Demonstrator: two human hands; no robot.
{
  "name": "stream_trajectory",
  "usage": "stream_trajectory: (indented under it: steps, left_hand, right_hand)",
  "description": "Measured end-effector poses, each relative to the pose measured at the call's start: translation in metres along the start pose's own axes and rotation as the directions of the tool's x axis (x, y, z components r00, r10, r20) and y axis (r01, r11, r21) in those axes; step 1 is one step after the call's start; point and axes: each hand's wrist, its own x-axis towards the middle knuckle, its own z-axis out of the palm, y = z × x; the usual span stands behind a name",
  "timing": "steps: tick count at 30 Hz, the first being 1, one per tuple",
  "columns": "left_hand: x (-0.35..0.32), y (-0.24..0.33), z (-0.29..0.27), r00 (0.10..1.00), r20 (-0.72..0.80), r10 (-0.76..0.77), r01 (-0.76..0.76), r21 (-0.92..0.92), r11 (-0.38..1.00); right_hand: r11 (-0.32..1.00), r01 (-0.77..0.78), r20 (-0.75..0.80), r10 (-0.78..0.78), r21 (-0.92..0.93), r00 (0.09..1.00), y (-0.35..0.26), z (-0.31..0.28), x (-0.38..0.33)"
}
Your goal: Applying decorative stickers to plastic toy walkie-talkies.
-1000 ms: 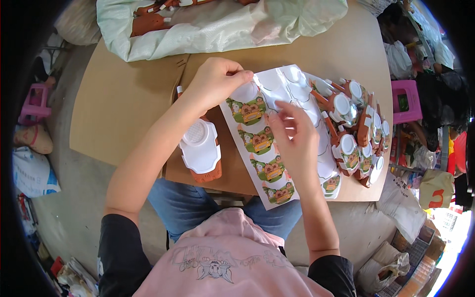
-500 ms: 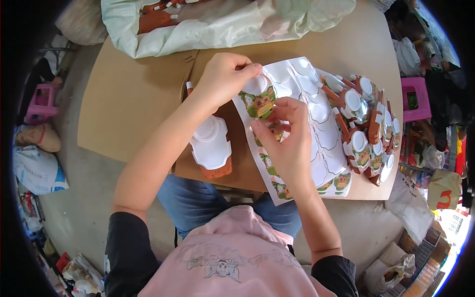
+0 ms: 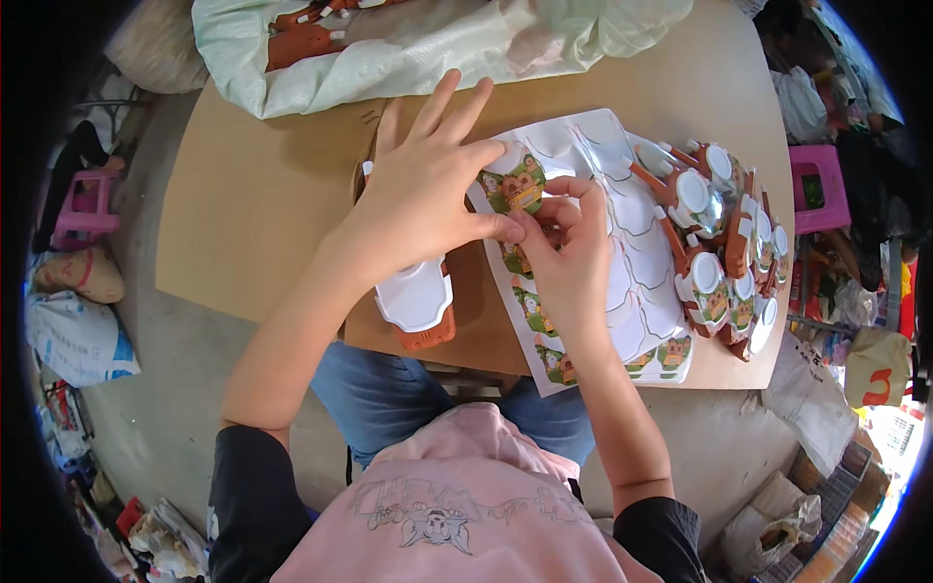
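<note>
L hand (image 3: 423, 199) now wide, thumb down by sticker (image 3: 517, 185); R hand (image 3: 567, 233) tight on it; wht gadget (image 3: 418, 296) partly behind L wrist (image 3: 367, 248).

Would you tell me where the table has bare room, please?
The table is bare at left, bordered by the pale sack and left forearm; also between sack and sticker sheets. Right of the sheets, brown pieces crowd it.
</note>
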Motion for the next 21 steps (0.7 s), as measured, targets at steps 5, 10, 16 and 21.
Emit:
stream_trajectory:
  steps: [5,10,16,21]
  left_hand:
    - [0.002,-0.005,0.005,1.0,0.028,0.009,-0.01,0.047,0.999]
    - [0.003,-0.007,0.013,0.994,0.063,-0.094,0.086,0.109,0.99]
    - [0.005,-0.009,0.014,0.99,0.093,-0.104,0.097,0.077,0.992]
    - [0.004,-0.01,0.016,0.994,0.08,-0.076,0.071,0.063,0.996]
  right_hand:
    - [0.998,-0.041,0.042,0.038,0.053,0.998,0.001,-0.003,0.005]
    - [0.996,-0.013,0.051,0.008,0.085,0.999,0.005,-0.004,0.011]
    - [0.946,-0.109,0.073,0.091,0.305,0.993,-0.008,-0.009,0.013]
    - [0.954,-0.062,0.034,0.055,0.295,0.998,-0.014,-0.021,0.012]
